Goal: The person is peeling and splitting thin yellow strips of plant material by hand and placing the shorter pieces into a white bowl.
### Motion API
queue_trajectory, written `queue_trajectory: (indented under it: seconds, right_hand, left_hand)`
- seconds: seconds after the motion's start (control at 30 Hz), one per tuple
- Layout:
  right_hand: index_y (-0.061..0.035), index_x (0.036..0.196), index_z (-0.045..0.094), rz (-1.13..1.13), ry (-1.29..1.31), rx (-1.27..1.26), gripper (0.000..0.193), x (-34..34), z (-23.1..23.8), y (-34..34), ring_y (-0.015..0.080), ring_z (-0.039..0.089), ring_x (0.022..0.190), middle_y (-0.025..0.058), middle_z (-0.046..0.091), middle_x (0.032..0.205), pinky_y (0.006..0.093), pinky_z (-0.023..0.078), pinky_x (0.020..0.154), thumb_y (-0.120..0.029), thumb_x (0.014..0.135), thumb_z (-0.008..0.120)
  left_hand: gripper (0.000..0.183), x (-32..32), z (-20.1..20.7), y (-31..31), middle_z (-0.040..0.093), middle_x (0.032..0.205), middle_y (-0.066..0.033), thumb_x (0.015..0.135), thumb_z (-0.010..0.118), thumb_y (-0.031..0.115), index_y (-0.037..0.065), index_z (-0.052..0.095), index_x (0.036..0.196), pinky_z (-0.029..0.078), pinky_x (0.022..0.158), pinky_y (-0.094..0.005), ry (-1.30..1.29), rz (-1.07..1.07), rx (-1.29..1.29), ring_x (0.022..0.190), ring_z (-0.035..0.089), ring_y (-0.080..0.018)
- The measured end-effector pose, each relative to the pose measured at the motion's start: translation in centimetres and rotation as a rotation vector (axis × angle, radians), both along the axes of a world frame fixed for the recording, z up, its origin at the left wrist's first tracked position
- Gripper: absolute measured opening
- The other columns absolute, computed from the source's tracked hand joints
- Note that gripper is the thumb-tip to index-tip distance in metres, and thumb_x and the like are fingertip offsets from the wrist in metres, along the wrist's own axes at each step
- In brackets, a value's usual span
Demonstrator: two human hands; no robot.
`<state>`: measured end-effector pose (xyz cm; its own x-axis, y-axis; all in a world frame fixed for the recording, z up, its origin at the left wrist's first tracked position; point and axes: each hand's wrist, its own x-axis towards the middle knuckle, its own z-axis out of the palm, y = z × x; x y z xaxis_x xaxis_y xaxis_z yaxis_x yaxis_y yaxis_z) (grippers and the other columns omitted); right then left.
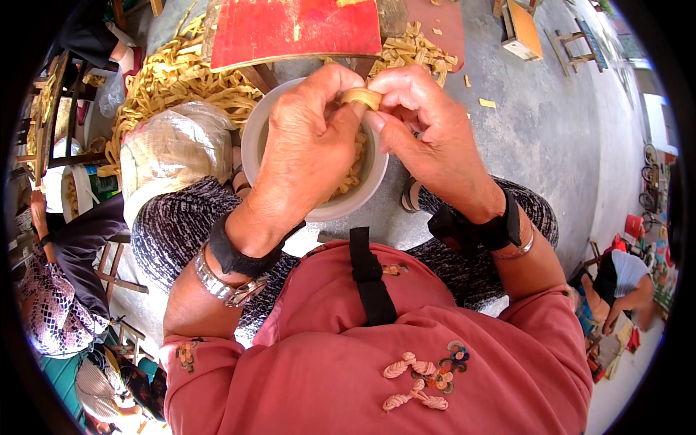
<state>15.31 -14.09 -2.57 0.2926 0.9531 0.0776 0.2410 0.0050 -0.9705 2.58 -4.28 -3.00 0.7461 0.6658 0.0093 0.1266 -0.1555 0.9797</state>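
A yellowish strip (362, 96), curled into a small roll, is pinched between my two hands above a bowl. My left hand (308, 138) grips its left side between thumb and forefinger. From the other side, the thumb and fingertips of my right hand (435, 134) close on it. Below sits a white bowl (251, 148) between my knees, partly covered by my hands. Yellowish pieces (354, 174) lie in the bowl; my left hand hides many of them.
Just beyond the bowl stands a red-topped bench (297, 32). Long yellow strips (174, 87) are heaped to its left, shorter cut pieces (417, 54) to its right. A filled translucent plastic sack (177, 145) rests beside my left knee. Other people sit at left and far right.
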Motion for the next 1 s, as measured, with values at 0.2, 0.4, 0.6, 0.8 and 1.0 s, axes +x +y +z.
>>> queue_trajectory:
  seconds: [0.2,0.4,0.6,0.8,1.0]
  right_hand:
    - [-0.0034,0.109,0.046,-0.015,-0.027,0.034,0.026,-0.5,-0.7,0.1,0.0138,0.061,0.070,0.0081,0.060,0.079,0.0263,0.047,0.062,0.000,0.085,0.055]
    - [-0.0027,0.109,0.044,-0.017,-0.113,0.016,0.025,-1.3,-0.6,-0.6,0.0131,0.061,0.070,0.0080,0.060,0.081,0.0261,0.048,0.060,-0.001,0.087,0.054]
    - [-0.0035,0.115,0.048,-0.031,0.249,-0.076,0.023,0.1,1.0,-0.7,0.0054,0.052,0.058,0.0033,0.059,0.079,0.0193,0.041,0.052,-0.010,0.092,0.050]
    - [-0.0039,0.118,0.053,0.055,0.203,-0.059,0.025,0.7,0.6,-0.9,0.0045,0.047,0.055,0.0026,0.058,0.077,0.0183,0.040,0.051,-0.011,0.094,0.048]
    - [-0.0024,0.106,0.054,0.121,0.197,-0.072,0.016,1.1,0.7,-0.9,0.0044,0.046,0.055,0.0029,0.057,0.075,0.0184,0.039,0.051,-0.012,0.095,0.047]
  left_hand:
    - [0.008,0.5,-1.6,-0.1,0.059,0.079,-0.0003,0.091,0.052,0.002,0.003,0.054,0.098,0.039,0.049,-0.0173,-0.054,0.059,0.119,0.060,0.048,-0.0015]
    - [0.012,0.5,-1.1,-0.3,0.056,0.076,-0.0002,0.091,0.050,0.001,0.007,0.045,0.100,0.036,0.047,-0.0168,-0.066,0.084,-0.024,0.060,0.046,-0.0024]
    - [0.015,0.4,-0.2,-0.2,0.057,0.076,-0.0049,0.094,0.049,0.005,0.008,0.039,0.104,0.034,0.044,-0.0171,-0.250,-0.056,-0.271,0.051,0.042,-0.0036]
    - [0.012,-0.1,0.2,0.5,0.058,0.076,-0.0072,0.096,0.048,0.011,0.008,0.039,0.103,0.033,0.042,-0.0177,-0.253,-0.229,-0.499,0.044,0.038,-0.0045]
    - [0.009,-0.5,0.9,1.0,0.058,0.078,-0.0067,0.096,0.048,0.014,0.008,0.042,0.100,0.037,0.043,-0.0185,-0.098,-0.292,-0.505,0.044,0.038,-0.0031]
